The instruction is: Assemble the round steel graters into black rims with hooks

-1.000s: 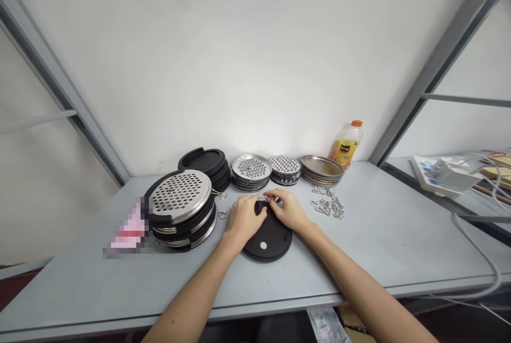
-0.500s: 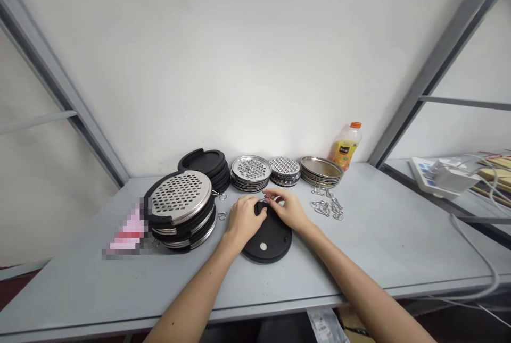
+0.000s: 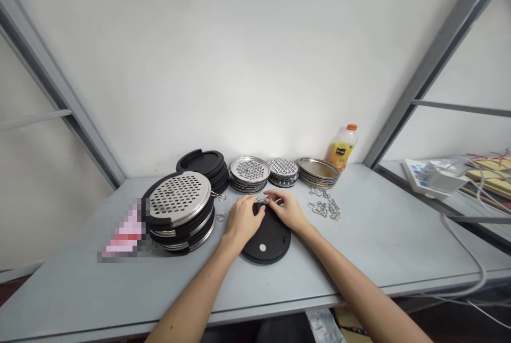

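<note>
The black disc (image 3: 265,236) lies flat on the table (image 3: 359,258) in front of me, its far end between my two hands and its round near edge towards me. Its long axis runs away from me, leaning a little left, to the narrow end at my fingertips; the pale dot (image 3: 262,248) sits on the near half. My left hand (image 3: 245,220) is bent over the disc's left edge, its thumb closest to the narrow end; I cannot tell whether those fingers grip or only brace. My right hand (image 3: 288,210) comes over the far right edge, thumb and forefinger pinching a thin wire (image 3: 261,201), mostly hidden, just beyond that end. The loose wire hooks (image 3: 325,207) lie to the right, nearer my right hand; the stack of graters (image 3: 181,197) stands to the left.
</note>
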A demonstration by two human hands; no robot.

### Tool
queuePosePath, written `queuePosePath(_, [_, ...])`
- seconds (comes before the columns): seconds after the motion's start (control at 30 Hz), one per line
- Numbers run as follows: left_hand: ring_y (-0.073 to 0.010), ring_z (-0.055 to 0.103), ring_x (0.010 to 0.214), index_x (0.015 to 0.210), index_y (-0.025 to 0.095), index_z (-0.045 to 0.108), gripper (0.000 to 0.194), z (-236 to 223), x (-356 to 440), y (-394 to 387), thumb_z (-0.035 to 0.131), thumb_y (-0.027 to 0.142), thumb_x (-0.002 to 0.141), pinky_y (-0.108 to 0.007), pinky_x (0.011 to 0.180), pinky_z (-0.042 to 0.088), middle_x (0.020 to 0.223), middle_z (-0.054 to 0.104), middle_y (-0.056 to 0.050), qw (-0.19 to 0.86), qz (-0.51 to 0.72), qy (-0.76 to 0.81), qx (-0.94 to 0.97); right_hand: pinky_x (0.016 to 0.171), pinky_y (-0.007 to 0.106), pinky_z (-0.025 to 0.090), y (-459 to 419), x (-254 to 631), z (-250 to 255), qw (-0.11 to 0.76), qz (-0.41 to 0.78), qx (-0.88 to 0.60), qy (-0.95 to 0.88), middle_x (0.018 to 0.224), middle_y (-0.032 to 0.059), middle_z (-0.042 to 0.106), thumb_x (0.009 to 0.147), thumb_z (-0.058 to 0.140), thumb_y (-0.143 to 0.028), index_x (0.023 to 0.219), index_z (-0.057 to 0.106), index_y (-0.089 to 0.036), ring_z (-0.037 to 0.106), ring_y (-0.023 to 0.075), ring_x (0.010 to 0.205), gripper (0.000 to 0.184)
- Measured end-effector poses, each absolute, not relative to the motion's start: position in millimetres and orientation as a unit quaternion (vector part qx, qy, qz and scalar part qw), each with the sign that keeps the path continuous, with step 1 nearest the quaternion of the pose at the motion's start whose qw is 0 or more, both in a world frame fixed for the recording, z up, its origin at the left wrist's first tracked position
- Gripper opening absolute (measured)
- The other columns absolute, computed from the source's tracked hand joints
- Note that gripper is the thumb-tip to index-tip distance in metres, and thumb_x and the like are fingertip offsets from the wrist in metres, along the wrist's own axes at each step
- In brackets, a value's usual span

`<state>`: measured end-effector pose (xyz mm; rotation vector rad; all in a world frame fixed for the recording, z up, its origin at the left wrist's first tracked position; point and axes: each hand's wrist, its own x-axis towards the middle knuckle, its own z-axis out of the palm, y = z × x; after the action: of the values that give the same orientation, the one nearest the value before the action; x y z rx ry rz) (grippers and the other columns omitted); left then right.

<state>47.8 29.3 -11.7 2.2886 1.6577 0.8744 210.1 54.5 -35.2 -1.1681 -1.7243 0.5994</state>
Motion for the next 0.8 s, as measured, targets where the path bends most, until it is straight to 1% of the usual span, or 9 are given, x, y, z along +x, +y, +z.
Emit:
queuePosePath(0.17, [-0.0224,0.054,0.112,0.115,0.015,0.061,0.029,-13,46,31,0.055,0.024,0.088,-0.034,0.1,0.04,0.114,0.065,-0.008,0.077,0.327,0.551,0.764,0.063,0.027,0.047,53,209,-32,0.473,0.262,-0.465,-0.701,0.076,0.0026,0.068,0.081,0.058,-0.03,0.1,0.068,-0.016,0.06,0.0148,0.067,0.025])
queuePosePath(0.3, [-0.0229,0.057,0.106,0.116,0.014,0.06,0.033,-14,43,34,0.06,0.023,0.085,-0.033,0.095,0.044,0.107,0.067,-0.009,0.083,0.334,0.538,0.77,0.063,0.027,0.047,54,208,-30,0.475,0.3,-0.453,-0.692,0.078,0.0027,0.067,0.079,0.061,-0.033,0.102,0.066,-0.016,0.06,0.0154,0.07,0.029])
queuePosePath(0.43, [-0.022,0.06,0.101,0.106,0.017,0.066,0.025,-17,40,38,0.064,0.022,0.082,-0.032,0.092,0.046,0.104,0.069,-0.006,0.097,0.333,0.527,0.776,0.068,0.029,0.048,56,210,-31,0.486,0.328,-0.45,-0.673,0.084,0.005,0.069,0.078,0.063,-0.033,0.102,0.066,-0.015,0.063,0.0174,0.076,0.03])
queuePosePath(0.5, [-0.0219,0.06,0.1,0.102,0.016,0.067,0.021,-19,40,38,0.064,0.022,0.082,-0.032,0.092,0.046,0.103,0.069,-0.006,0.1,0.335,0.525,0.776,0.069,0.031,0.049,57,211,-33,0.488,0.325,-0.463,-0.665,0.083,0.0066,0.07,0.079,0.062,-0.034,0.098,0.068,-0.014,0.064,0.0185,0.076,0.028])
queuePosePath(0.6, [-0.0227,0.06,0.099,0.101,0.016,0.068,0.02,-22,41,38,0.064,0.023,0.082,-0.034,0.092,0.046,0.101,0.069,-0.007,0.1,0.339,0.519,0.778,0.07,0.032,0.049,60,212,-37,0.48,0.316,-0.482,-0.661,0.08,0.0078,0.071,0.08,0.06,-0.035,0.09,0.069,-0.013,0.064,0.0196,0.073,0.026])
queuePosePath(0.7, [-0.0241,0.06,0.1,0.101,0.016,0.068,0.02,-23,41,39,0.063,0.022,0.082,-0.036,0.091,0.047,0.102,0.069,-0.008,0.099,0.343,0.511,0.782,0.071,0.032,0.05,61,212,-40,0.472,0.314,-0.488,-0.663,0.08,0.0073,0.072,0.079,0.057,-0.032,0.087,0.07,-0.014,0.065,0.0196,0.073,0.023])
queuePosePath(0.8, [-0.0251,0.06,0.1,0.102,0.016,0.067,0.02,-23,40,39,0.062,0.022,0.083,-0.038,0.091,0.047,0.103,0.068,-0.009,0.099,0.35,0.505,0.782,0.074,0.031,0.051,62,212,-41,0.467,0.314,-0.488,-0.667,0.085,0.0067,0.073,0.078,0.054,-0.025,0.088,0.07,-0.015,0.066,0.0191,0.077,0.021])
